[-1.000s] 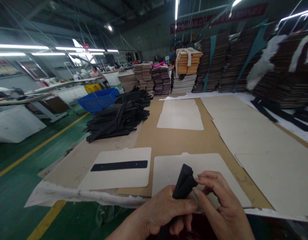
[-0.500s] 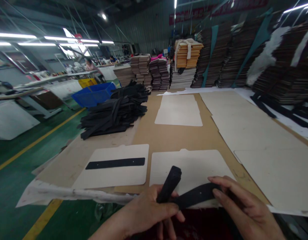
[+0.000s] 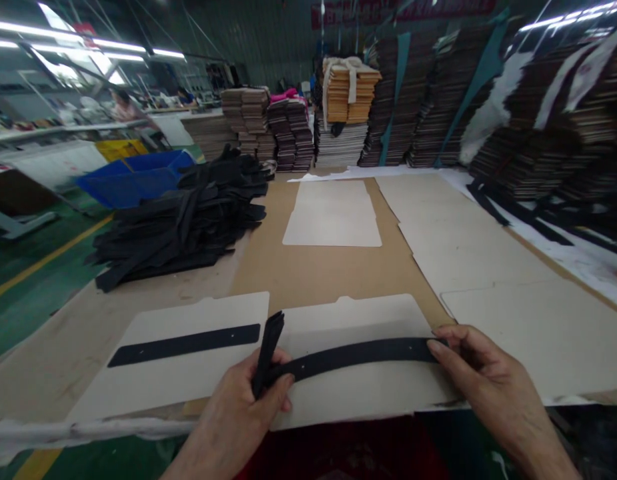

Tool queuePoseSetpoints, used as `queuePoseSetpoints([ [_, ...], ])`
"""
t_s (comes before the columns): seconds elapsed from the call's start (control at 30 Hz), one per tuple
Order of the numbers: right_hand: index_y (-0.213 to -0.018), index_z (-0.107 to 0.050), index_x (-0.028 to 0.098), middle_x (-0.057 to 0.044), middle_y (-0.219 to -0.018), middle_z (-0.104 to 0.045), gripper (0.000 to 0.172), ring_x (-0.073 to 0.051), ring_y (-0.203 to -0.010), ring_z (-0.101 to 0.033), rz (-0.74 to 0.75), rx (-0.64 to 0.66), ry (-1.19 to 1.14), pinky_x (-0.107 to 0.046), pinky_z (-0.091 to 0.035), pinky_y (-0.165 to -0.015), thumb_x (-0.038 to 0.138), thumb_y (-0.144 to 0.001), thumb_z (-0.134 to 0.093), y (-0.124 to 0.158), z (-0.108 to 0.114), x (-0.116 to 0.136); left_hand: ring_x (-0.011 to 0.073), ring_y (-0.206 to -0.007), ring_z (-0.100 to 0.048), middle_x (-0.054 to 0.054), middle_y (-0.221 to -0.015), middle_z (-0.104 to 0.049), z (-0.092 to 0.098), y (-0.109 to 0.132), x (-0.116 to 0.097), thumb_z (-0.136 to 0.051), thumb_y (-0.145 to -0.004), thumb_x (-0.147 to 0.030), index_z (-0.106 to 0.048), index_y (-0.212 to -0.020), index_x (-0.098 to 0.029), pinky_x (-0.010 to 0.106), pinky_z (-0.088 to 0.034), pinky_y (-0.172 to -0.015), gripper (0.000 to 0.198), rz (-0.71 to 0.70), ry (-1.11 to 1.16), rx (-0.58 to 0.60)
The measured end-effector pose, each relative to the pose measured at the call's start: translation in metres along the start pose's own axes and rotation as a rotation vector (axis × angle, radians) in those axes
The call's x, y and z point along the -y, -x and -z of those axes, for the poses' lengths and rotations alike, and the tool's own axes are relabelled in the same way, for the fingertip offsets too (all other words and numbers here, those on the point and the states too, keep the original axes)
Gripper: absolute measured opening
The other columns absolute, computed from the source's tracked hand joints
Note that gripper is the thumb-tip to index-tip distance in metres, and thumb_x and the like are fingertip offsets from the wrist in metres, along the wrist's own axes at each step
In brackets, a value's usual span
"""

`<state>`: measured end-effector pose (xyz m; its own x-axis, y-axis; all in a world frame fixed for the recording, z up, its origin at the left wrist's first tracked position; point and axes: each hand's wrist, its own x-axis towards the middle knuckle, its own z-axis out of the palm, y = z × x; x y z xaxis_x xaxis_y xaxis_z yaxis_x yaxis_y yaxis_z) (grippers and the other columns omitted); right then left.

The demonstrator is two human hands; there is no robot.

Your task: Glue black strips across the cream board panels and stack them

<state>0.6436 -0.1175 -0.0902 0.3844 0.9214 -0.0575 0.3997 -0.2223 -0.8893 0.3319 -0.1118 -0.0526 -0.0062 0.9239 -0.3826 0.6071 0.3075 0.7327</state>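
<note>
A black strip (image 3: pixel 358 355) with small holes is stretched between my hands, bowed slightly, over a cream board (image 3: pixel 348 393) at the table's near edge. My left hand (image 3: pixel 253 393) pinches the strip's left end and also grips a folded bundle of black strips (image 3: pixel 271 343) that sticks up. At the other end, my right hand (image 3: pixel 473 363) pinches the strip between thumb and fingers. To the left, another cream board (image 3: pixel 188 380) carries a flat black strip (image 3: pixel 188 345). Whether the stretched strip touches the board beneath, I cannot tell.
A heap of black strips (image 3: pixel 183 220) lies on the table's left, with a blue bin (image 3: pixel 133 177) beyond. A cream board (image 3: pixel 333 213) lies farther back. Overlapping boards (image 3: pixel 518 320) cover the right side. Tall stacks (image 3: pixel 438 100) stand behind. A person (image 3: pixel 128 110) is far left.
My hands have moved apart, drawing the strip out to its length over the near board. The left hand went left and the bundle with it. The view has shifted to the right.
</note>
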Motion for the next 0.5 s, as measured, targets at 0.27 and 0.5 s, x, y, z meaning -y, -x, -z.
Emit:
queuePoseSetpoints([
  [0.27,-0.09,-0.065,0.021,0.001,-0.07,-0.058,0.037,-0.017,-0.064,-0.055,0.077,-0.007,0.092,-0.029,-0.044,-0.063,0.054,-0.072,-0.063,-0.016,-0.015,-0.007,0.0186,-0.056,-0.057,-0.005,-0.059,-0.059,-0.005,-0.012,0.01,-0.052,-0.08,-0.048,-0.059,-0.095,-0.021,0.027,-0.042,-0.054,0.032,0.004,-0.064,-0.083],
  [0.5,-0.086,-0.066,0.022,0.001,-0.067,-0.059,0.034,-0.017,-0.061,-0.055,0.07,-0.057,0.157,-0.03,-0.044,-0.061,0.051,-0.071,-0.061,-0.019,-0.018,-0.006,0.0249,-0.083,-0.068,0.002,-0.085,-0.071,-0.014,-0.014,0.01,-0.051,-0.083,-0.046,-0.062,-0.101,-0.022,0.032,-0.051,-0.074,0.032,-0.082,-0.123,-0.179],
])
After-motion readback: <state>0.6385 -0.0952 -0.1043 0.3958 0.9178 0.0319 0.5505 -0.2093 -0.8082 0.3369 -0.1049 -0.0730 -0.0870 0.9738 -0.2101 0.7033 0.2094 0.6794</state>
